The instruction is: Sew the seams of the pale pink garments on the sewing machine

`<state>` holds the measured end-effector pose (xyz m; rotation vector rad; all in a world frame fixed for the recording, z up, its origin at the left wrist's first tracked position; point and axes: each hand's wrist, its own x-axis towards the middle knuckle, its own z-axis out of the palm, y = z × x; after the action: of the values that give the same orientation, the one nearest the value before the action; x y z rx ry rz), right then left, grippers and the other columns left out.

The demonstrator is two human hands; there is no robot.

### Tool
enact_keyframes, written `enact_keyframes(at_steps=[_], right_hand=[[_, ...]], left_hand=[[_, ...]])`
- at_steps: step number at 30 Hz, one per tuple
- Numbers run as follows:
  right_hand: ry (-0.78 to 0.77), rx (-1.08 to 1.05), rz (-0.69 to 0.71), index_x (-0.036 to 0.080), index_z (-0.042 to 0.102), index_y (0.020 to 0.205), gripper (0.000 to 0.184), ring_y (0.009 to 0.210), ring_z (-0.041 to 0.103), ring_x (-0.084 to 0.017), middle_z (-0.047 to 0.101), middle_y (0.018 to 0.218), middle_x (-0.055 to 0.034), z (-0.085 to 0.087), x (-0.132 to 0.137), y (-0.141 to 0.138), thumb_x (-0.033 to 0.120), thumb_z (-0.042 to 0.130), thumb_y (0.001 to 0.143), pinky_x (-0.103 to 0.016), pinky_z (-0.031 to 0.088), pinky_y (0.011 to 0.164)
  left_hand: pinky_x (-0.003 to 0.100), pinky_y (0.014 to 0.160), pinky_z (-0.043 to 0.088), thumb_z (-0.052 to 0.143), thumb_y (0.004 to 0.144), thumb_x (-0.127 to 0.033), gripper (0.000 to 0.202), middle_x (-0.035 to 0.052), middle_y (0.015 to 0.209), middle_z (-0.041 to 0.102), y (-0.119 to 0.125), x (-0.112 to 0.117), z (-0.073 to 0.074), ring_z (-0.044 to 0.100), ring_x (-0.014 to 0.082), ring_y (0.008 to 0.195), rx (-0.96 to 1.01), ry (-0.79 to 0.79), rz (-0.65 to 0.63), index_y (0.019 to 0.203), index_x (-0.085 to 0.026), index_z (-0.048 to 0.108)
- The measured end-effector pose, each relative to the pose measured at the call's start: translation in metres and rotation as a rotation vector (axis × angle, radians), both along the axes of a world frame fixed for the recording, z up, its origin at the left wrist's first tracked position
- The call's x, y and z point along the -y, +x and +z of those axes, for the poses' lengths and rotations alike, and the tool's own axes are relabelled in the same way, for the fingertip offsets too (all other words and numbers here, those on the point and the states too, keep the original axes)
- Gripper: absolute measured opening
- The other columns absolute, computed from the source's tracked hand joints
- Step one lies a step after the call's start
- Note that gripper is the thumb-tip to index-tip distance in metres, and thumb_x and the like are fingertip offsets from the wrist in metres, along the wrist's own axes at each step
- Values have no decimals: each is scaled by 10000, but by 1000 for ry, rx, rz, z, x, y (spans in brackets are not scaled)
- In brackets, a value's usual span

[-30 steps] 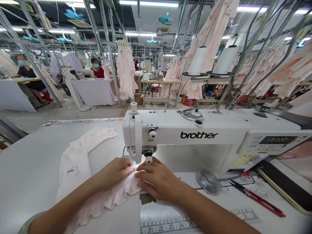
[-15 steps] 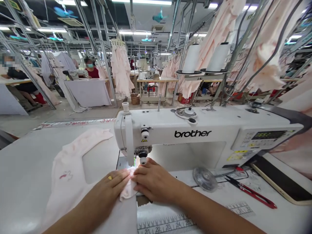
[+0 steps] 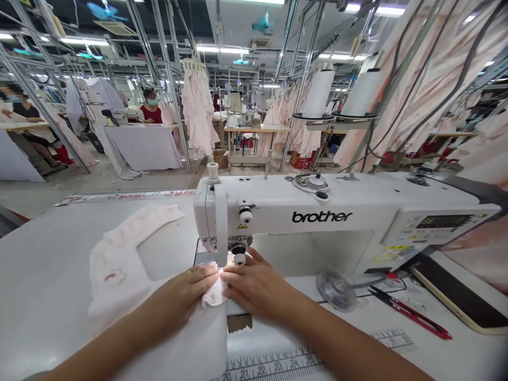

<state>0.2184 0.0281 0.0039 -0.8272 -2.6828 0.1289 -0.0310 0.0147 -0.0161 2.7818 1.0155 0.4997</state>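
Note:
Under the needle area of a white sewing machine (image 3: 278, 217), a pale pink cloth piece (image 3: 215, 295) lies with its near end towards me. My left hand (image 3: 184, 293) presses on its left side, fingers together, a ring on one finger. From the right, my right hand (image 3: 256, 286) has its fingertips closed on the same cloth, close beside the presser foot. The fingertips of both hands nearly meet there; the needle itself is hidden. More of the pale pink garment (image 3: 119, 288), with a small printed motif, spreads over the table left of my left forearm.
Right of my hands are a clear round plastic disc (image 3: 336, 291), red-handled thread snips (image 3: 413, 315) and a phone (image 3: 460, 293). A printed ruler (image 3: 278, 365) runs along the near edge. Two thread cones (image 3: 319, 94) stand behind the machine. Co-workers sit farther back.
The view has shifted a little, so the machine appears farther right. Both hands and the cloth have moved slightly forward, closer to the needle area. The hands keep their hold.

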Motion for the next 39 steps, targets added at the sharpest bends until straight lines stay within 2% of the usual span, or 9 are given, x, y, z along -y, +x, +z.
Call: enact_keyframes(at_steps=[6,11,17,22,25,28,34,39], right_hand=[[15,16,-32,212,602,1002,100,997,537,-195,691,1030,5,2,-1,-2,287,542,971,-340,187,1077],[-1,28,-55,211,605,1035,162,1002,529,-200,680,1003,-10,1,-2,-1,351,546,979,-346,184,1080],[64,-21,28,208,591,1124,194,1043,507,-195,677,1053,-3,-2,-4,5,330,537,983,-354,132,1115],[117,-8,121,202,636,956,151,885,510,-159,664,922,17,4,-4,7,273,506,982,-335,189,1092],[127,2,137,214,661,916,178,858,509,-152,653,923,20,6,-4,7,296,519,985,-338,189,1095],[127,38,102,227,672,914,187,870,517,-159,645,905,11,5,-2,4,288,514,993,-350,194,1102],[100,96,-74,222,619,1089,204,1114,486,-228,624,1038,-54,5,0,-1,379,546,982,-434,164,1156],[48,81,-61,224,596,1085,219,1091,484,-214,609,1037,-45,3,-3,3,409,540,982,-422,187,1144]], left_hand=[[354,1072,467,465,922,-105,497,68,1415,543,0,-4,-7,540,210,1280,29,-1,30,1395,-250,507],[350,1080,463,440,915,-94,469,70,1395,563,3,-8,-7,552,207,1268,47,7,47,1341,-247,562],[354,1022,511,422,923,-118,402,82,1326,616,5,-9,2,596,217,1203,0,52,27,1263,-221,609],[394,1032,489,430,946,-116,361,75,1249,656,7,0,15,573,231,1214,6,127,-11,1248,-219,601],[355,986,519,400,968,-92,352,56,1153,687,8,8,21,611,199,1139,-19,62,-107,1215,-230,610],[333,985,528,422,960,-78,344,51,1122,685,9,9,21,622,190,1112,-50,-15,-131,1211,-222,608],[340,977,533,363,919,-17,428,72,1183,668,7,-8,21,632,201,1112,-53,6,-97,1211,-201,616],[347,1034,496,403,935,-64,431,69,1272,639,2,-18,18,583,209,1204,-35,-9,-52,1302,-224,562]])
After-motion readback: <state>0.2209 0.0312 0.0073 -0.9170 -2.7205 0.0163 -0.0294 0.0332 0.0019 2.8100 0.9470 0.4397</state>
